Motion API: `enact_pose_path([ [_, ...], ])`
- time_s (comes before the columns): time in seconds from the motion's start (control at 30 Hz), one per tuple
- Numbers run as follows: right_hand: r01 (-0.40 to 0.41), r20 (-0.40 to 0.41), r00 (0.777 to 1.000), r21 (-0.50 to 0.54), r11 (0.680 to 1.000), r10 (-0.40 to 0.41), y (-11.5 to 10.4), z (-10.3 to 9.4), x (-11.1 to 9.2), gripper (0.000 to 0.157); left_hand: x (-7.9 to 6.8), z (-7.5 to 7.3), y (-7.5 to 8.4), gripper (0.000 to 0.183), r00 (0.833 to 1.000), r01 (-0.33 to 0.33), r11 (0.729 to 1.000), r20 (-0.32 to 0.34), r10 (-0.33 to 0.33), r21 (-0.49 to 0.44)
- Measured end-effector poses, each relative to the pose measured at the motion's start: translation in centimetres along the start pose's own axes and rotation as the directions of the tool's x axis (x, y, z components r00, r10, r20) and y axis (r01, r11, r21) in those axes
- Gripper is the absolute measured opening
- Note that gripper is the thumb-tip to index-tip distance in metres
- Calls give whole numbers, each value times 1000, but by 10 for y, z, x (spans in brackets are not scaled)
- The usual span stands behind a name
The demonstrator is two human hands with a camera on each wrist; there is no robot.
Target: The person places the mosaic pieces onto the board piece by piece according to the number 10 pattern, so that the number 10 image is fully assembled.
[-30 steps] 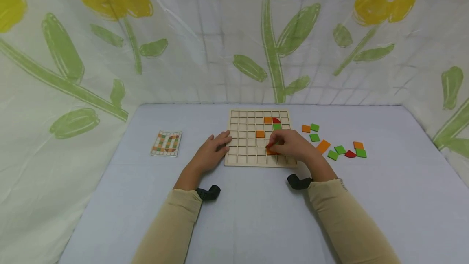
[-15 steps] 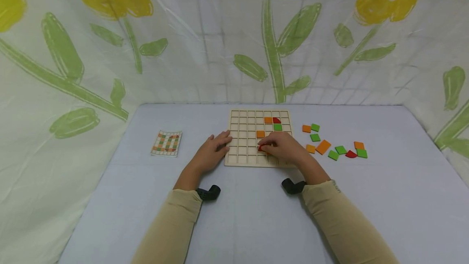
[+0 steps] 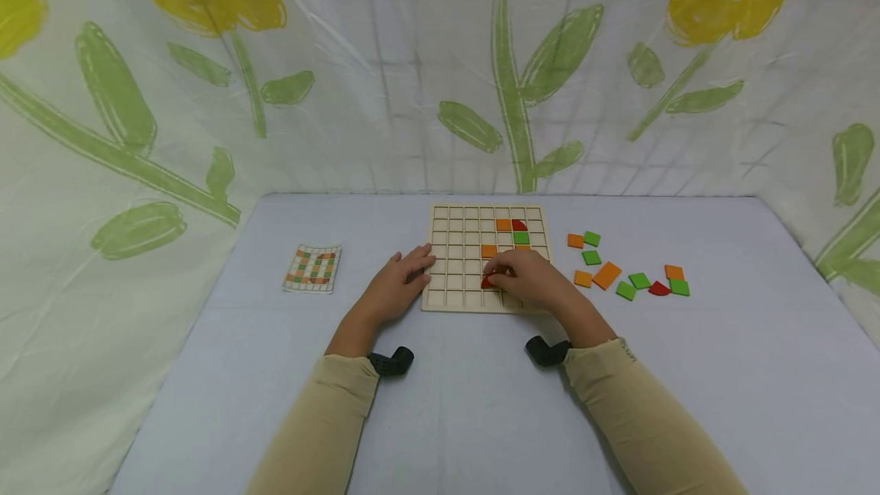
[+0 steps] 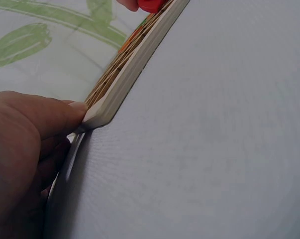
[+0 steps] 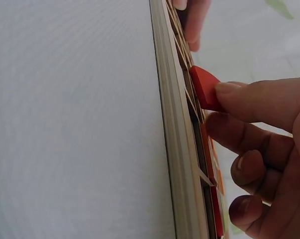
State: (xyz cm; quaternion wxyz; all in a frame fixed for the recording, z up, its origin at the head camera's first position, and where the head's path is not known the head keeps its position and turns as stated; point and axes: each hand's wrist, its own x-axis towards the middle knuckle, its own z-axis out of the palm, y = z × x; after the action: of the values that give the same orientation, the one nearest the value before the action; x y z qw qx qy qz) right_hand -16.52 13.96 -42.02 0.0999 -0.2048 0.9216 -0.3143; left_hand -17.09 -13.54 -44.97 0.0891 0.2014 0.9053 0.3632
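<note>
A wooden grid board (image 3: 454, 284) lies flat on the table. My left hand (image 3: 395, 290) rests at its left edge with extended fingers; in the left wrist view the thumb (image 4: 60, 115) touches the board's near corner. Over the lower middle cells, my right hand (image 3: 532, 281) pinches a red quarter-round tile (image 5: 205, 88) between thumb and index finger. That tile stands tilted at a cell. Set in the board are an orange tile (image 3: 489, 251), another orange tile (image 3: 504, 224), a red quarter-round (image 3: 519, 225) and a green tile (image 3: 521, 237). My right hand hides some cells.
Right of the board lie several loose tiles, among them an orange rectangle (image 3: 607, 276), a green square (image 3: 639, 280) and a red quarter-round (image 3: 659, 289). A printed pattern card (image 3: 312, 269) lies to the left. A flower-patterned curtain (image 3: 330, 98) hangs behind the table.
My right hand has moved left across the board with the red quarter-round tile, then nearly stopped over one cell, where the tile now sits lower. The left hand stays put.
</note>
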Motion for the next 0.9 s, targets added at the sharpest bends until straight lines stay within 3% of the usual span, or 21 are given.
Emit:
enact_pose_path([
  [0.9, 5, 28, 1000, -45, 999, -3, 2, 0, -1, 17, 1, 1, -2, 45, 1000, 4, 1000, 0, -4, 2],
])
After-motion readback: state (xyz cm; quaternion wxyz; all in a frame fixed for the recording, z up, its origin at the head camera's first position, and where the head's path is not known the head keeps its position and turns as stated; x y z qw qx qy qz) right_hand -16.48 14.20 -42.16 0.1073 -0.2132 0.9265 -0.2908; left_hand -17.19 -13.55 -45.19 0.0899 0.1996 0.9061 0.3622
